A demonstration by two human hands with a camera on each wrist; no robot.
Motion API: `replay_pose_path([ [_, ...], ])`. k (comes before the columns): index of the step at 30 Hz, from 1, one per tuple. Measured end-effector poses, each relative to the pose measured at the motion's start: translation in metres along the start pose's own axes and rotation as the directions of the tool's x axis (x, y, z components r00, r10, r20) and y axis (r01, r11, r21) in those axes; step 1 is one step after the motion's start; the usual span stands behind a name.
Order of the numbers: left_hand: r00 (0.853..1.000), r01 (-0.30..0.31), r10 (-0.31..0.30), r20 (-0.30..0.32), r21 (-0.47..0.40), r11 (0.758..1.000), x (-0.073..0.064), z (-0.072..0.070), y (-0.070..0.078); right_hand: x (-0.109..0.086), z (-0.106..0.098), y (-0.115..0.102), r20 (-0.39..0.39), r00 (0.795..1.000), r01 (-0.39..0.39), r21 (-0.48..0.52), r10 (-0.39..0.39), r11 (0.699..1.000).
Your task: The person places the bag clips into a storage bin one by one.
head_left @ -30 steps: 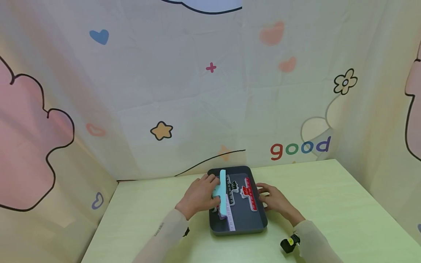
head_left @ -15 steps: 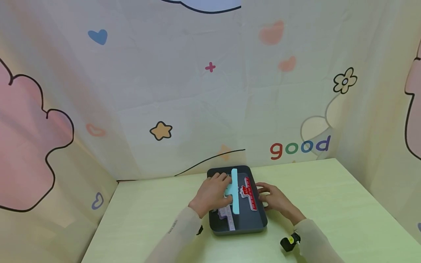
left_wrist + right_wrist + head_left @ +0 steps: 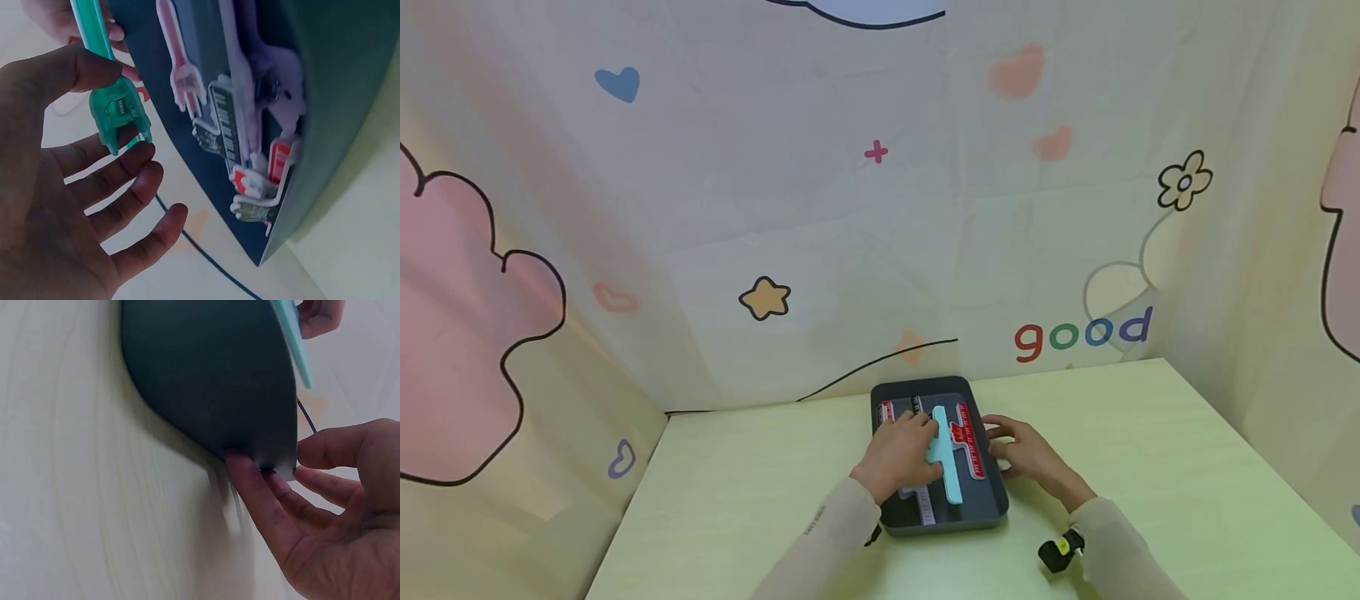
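Observation:
My left hand [image 3: 898, 454] pinches a mint-green bag clip [image 3: 949, 467] between thumb and fingers, over the middle of a dark grey tray [image 3: 981, 507]. In the left wrist view the clip's spring end [image 3: 120, 106] sits at my thumb and index finger, with the other fingers spread loosely. A red bag clip [image 3: 972, 450] lies just to the right of the green one. My right hand [image 3: 1030, 454] rests its fingertips against the outside of the tray's right wall [image 3: 212, 369], fingers slightly bent.
Inside the tray's left part lie a purple clip [image 3: 926, 506], a black clip [image 3: 916, 404] and a red-and-white clip [image 3: 887, 410], partly hidden by my left hand. The tray stands on a pale wooden table [image 3: 722, 517] near a printed curtain [image 3: 820, 208].
My left hand has carried the green clip rightward, then towards me, from the tray's left side to beside the red clip. My right hand stays against the tray wall.

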State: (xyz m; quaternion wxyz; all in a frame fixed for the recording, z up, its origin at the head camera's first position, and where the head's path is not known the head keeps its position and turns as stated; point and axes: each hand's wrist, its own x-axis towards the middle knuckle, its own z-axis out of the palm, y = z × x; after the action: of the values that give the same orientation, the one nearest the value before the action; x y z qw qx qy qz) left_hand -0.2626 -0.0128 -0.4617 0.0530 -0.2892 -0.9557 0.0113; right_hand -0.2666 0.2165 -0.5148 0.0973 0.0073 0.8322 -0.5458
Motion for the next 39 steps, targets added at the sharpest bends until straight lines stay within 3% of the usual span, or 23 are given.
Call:
replay_pose_path([
  [10, 0.997, 0.006, -0.006, 0.076, 0.009, 1.0, 0.004, 0.014, 0.007, -0.002, 0.001, -0.001, 0.003, 1.0, 0.007, 0.003, -0.007, 1.0],
  [17, 0.991, 0.007, -0.013, 0.13, 0.044, 0.999, 0.006, 0.017, 0.013, -0.002, 0.001, 0.0, 0.002, 1.0, 0.008, 0.005, -0.008, 1.0],
  [39, 0.987, 0.003, -0.011, 0.16, 0.049, 0.999, 0.007, 0.018, 0.014, -0.002, 0.002, -0.002, -0.004, 1.0, -0.006, -0.015, 0.006, 1.0],
])
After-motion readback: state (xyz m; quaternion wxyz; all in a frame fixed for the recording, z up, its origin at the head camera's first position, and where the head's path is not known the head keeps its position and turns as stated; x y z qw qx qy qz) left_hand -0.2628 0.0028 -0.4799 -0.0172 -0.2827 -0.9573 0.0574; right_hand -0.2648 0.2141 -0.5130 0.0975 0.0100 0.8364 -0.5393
